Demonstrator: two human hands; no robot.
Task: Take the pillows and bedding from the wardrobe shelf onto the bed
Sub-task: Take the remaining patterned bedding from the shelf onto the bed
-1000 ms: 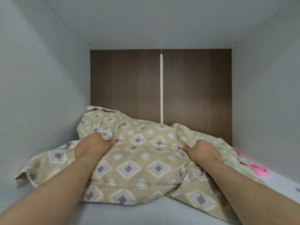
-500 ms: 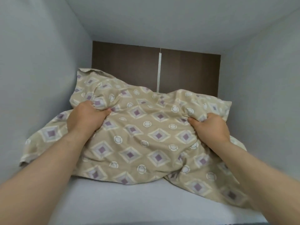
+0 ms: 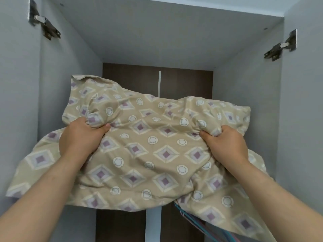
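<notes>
Fistfuls of bunched cloth fill both hands: the left hand [image 3: 82,137] and the right hand [image 3: 225,144] each clench a fold near the top of the beige patterned pillow [image 3: 153,154], likely so its loose cover cannot slip. It hangs at the mouth of the upper compartment of the wardrobe [image 3: 244,84], though whether anything bears it from below I cannot tell. Coloured hangers [image 3: 197,222] show in the compartment below.

Wardrobe compartment [image 3: 70,88], its shelf behind the pillow [image 3: 157,147]

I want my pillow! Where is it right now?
The pillow hangs mid-view before the open wardrobe, gripped between the left hand and right hand.
</notes>
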